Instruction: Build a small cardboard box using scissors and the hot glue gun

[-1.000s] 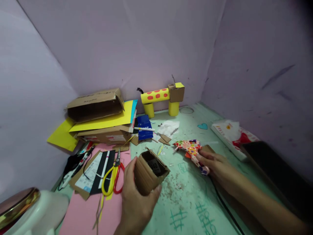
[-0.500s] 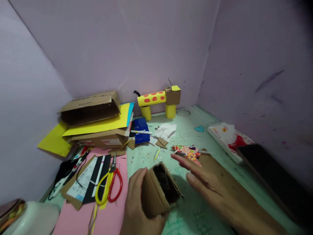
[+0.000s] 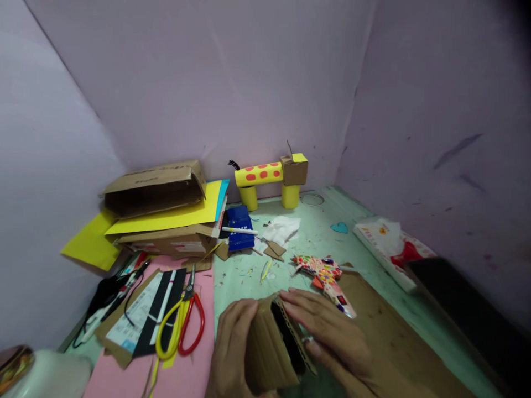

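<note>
A small folded cardboard box [image 3: 269, 351] with an open side is held low in front of me. My left hand [image 3: 230, 348] wraps round its left side, closed on it. Against the box's right edge and top corner, the fingers of my right hand [image 3: 336, 337] press, with the thumb lower at the opening. Just beyond my right hand lies a flower-patterned glue gun [image 3: 326, 272]. Farther back stands a yellow cardboard animal [image 3: 261, 174] with red spots, black strands at one end and a brown box head.
Left are scissors [image 3: 194, 326] on pink paper [image 3: 186, 376], with stacked cardboard boxes [image 3: 166, 243] and yellow sheets behind. A blue packet [image 3: 240, 237], white tissue [image 3: 282, 229] and scraps lie mid-table. Right are flat cardboard [image 3: 385, 309], a tissue pack [image 3: 390, 249] and a dark slab [image 3: 456, 304].
My right hand has come left and down onto the cardboard box and touches its edge. The box has shifted slightly down and right, and the glue gun shows more fully.
</note>
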`<state>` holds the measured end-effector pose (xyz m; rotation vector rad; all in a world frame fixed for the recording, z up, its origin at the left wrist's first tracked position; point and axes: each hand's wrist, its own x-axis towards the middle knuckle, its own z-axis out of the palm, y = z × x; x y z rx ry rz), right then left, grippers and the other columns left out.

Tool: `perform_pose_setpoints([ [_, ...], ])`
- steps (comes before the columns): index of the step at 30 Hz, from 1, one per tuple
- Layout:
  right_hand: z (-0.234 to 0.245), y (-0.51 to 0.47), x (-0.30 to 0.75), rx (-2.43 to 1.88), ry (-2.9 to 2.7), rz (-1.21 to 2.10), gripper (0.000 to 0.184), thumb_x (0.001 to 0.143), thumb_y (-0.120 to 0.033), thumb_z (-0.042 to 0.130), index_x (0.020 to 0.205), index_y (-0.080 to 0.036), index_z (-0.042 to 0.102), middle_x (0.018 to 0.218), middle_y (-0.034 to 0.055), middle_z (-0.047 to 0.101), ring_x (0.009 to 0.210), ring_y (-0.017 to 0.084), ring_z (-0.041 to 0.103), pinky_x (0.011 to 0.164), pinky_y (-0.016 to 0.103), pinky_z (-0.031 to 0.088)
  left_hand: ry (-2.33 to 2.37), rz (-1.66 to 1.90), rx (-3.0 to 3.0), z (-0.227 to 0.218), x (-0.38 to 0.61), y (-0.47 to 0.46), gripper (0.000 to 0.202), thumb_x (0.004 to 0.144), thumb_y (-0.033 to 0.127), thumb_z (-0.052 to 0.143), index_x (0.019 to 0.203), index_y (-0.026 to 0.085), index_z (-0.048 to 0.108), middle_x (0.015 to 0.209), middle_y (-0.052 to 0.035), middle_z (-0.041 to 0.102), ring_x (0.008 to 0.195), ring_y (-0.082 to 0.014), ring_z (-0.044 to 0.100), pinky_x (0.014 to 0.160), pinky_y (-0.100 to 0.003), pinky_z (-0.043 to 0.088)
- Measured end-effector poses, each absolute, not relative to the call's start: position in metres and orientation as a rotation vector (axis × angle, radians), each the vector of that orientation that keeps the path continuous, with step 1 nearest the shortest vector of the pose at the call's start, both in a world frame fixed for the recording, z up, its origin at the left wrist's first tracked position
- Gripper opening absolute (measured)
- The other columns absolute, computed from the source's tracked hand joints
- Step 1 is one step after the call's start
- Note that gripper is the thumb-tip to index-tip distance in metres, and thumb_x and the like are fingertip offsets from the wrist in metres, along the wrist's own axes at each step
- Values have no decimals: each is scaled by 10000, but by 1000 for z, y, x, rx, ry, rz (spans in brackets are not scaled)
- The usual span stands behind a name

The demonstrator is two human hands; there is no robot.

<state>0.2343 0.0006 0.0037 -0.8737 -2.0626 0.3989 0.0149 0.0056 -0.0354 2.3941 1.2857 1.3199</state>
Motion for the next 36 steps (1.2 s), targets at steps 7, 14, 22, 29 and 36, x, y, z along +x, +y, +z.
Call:
perform_pose_setpoints([
  [7, 4, -5, 231, -913, -2063, 455, 634, 895, -120, 520, 1461, -345, 346, 1455, 10, 495, 1307, 205, 494, 1084, 343, 417, 1333, 1397, 2376, -36, 19, 4, 630, 731, 230, 595, 1337, 220, 424, 1210, -135, 581, 1117, -335, 580, 925, -489, 499],
  [14, 2, -6, 228, -914, -2046, 482, 624, 901, -122, 510, 1463, -337, 346, 1472, 15, 473, 1315, 199, 484, 1077, 314, 418, 1370, 1397, 2317, -32, 26, 1, 708, 633, 139, 582, 1317, 228, 423, 1196, -132, 562, 1100, -342, 569, 905, -514, 509],
  [22, -3, -7, 225, -901, -2031, 496, 626, 900, -100, 515, 1461, -322, 350, 1479, 28, 461, 1340, 206, 451, 1100, 346, 390, 1354, 1382, 2328, -30, 25, 0, 767, 608, 104, 547, 1351, 231, 407, 1237, -119, 534, 1150, -329, 541, 956, -493, 488],
  [29, -14, -6, 219, -1115, -1562, 920, 300, 892, -358, 600, 1173, -294, 684, 1419, 94, 531, 1281, 267, 519, 1054, 454, 429, 1448, 1227, 2051, -27, 26, -2, 736, 667, 239, 674, 1347, 237, 392, 1321, -139, 499, 1213, -352, 511, 995, -541, 450],
  [36, -4, 2, 215, -1157, -1367, 1251, 530, 784, -618, 613, 1136, -234, 709, 1389, 149, 556, 1309, 296, 482, 1091, 505, 352, 1312, 892, 1940, -20, 15, 3, 881, 739, 513, 658, 1449, 175, 260, 1460, -204, 366, 1360, -375, 346, 1068, -610, 327],
])
